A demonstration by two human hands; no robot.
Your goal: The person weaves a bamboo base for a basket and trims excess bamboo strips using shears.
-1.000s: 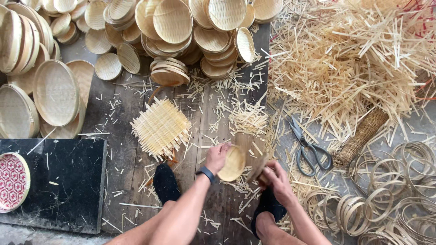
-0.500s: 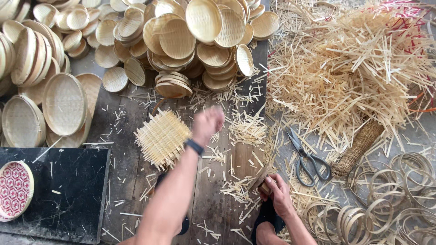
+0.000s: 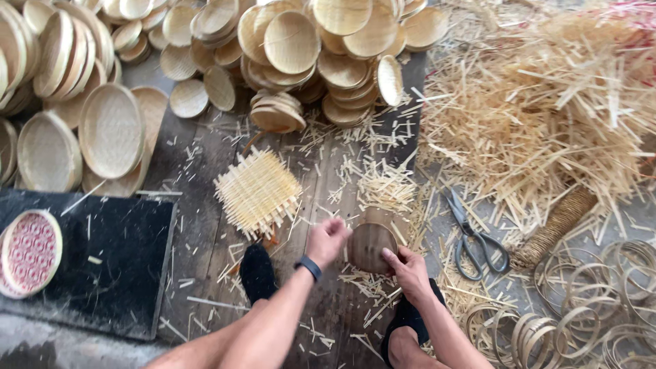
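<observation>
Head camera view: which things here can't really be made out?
- Round brown disc: the right hand covers its lower right edge and the blurred left hand its left side.
- Left hand: motion blur hides the fingers and any grip.
- Feet in dark socks: the forearms cover parts of them.
- Patterned red plate: cut off by the left edge.
- Bamboo rings: cut off at the bottom right corner.

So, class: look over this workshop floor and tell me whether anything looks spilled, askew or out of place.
Short pale bamboo offcuts lie scattered loose across the dark wooden floorboards, some on the black mat. The square woven bamboo mat lies askew with ragged ends. The round baskets are heaped unevenly, several tipped on edge.
</observation>
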